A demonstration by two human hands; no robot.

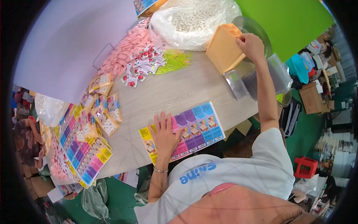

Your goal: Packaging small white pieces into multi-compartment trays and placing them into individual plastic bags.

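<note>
Orange container (223, 50) — one — at the right grip (251, 45).

Table (149, 95) — printed sheet (199, 127), pink packets (128, 48)

Part of the printed sheet (199, 128) is covered by the left hand (164, 138). Behind the yellow box (224, 52), the clear tub (261, 29) is partly hidden. The plastic bag (164, 26) is cut off above.
</note>
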